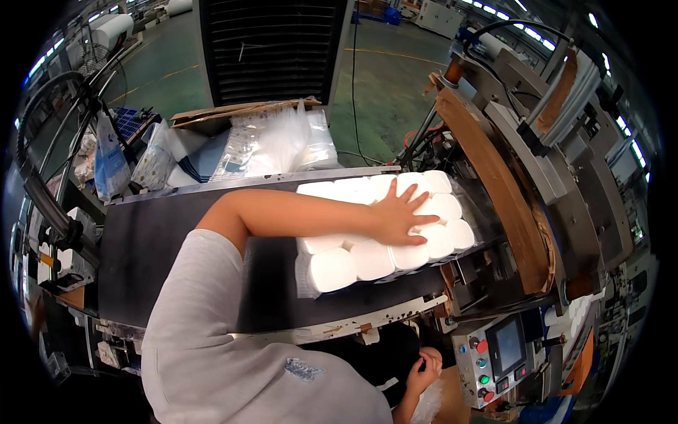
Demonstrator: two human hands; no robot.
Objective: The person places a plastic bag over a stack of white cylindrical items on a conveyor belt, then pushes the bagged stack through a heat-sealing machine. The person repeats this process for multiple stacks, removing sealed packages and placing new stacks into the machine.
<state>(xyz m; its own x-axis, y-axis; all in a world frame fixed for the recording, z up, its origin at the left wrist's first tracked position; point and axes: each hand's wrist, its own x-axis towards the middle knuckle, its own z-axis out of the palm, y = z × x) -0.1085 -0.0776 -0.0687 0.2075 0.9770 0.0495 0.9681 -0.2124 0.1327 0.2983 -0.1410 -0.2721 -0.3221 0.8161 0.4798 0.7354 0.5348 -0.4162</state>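
A block of several white paper rolls point(371, 258), standing in rows with clear plastic film around them, sits on the dark conveyor belt point(162, 261). My left arm reaches across the rolls from the left. Flat on top of them, toward their right end, lies my left hand point(401, 218), its fingers spread. My right hand point(424, 371) is low on the right, near my lap and beside the control panel. Its fingers are curled, and whatever they may hold is hidden. Crumpled clear plastic point(429, 404) shows just below that hand.
Right of the rolls stands a machine with a brown curved board point(498, 191). A control panel point(494, 357) with a screen and coloured buttons is at lower right. Beyond the belt lies a pile of clear plastic bags point(275, 145), before a dark slatted panel point(272, 49).
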